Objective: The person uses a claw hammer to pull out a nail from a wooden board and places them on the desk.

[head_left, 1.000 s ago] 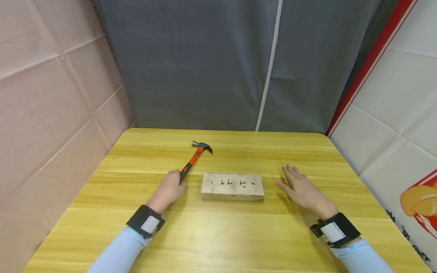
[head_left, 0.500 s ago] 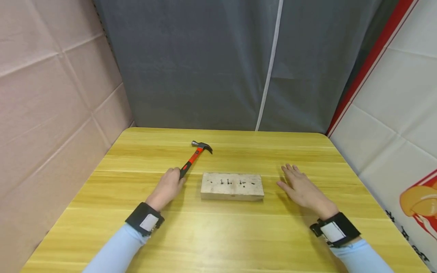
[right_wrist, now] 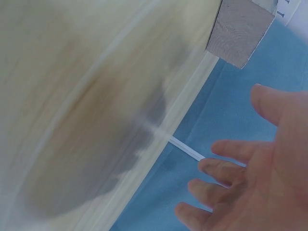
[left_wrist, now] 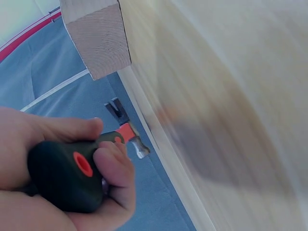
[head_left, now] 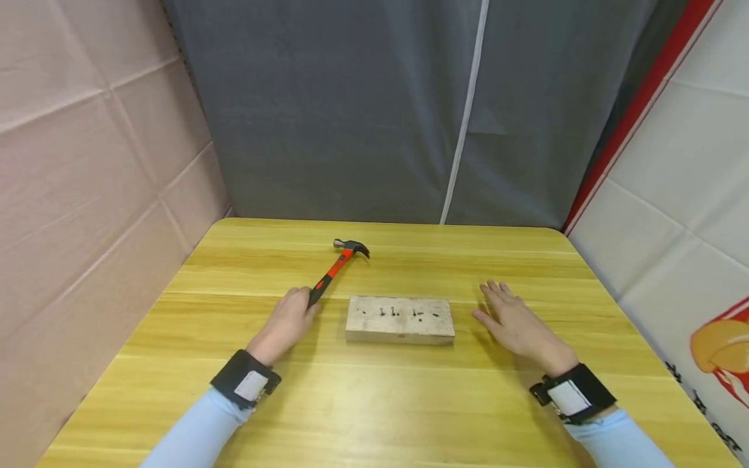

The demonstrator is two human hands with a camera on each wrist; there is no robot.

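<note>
A claw hammer (head_left: 338, 266) with a red and black handle points away from me, its steel head raised slightly off the yellow wooden table (head_left: 374, 403). My left hand (head_left: 288, 320) grips the black end of the handle (left_wrist: 62, 180), fingers curled round it. Just right of that hand lies a pale wooden block (head_left: 400, 319) with several dark nails standing in its top. The block's end (left_wrist: 98, 38) shows in the left wrist view. My right hand (head_left: 515, 322) rests flat on the table right of the block, fingers spread (right_wrist: 231, 175) and holding nothing.
A grey curtain (head_left: 374, 110) hangs behind the table's far edge. A pink panel wall (head_left: 88, 162) closes the left side and a white and red banner (head_left: 684, 195) the right. Black wristbands (head_left: 244, 380) sit on both light blue sleeves.
The hammer's head has lifted slightly and shifted a little right and farther away. My left hand keeps its grip on the handle. The right hand has stayed in place.
</note>
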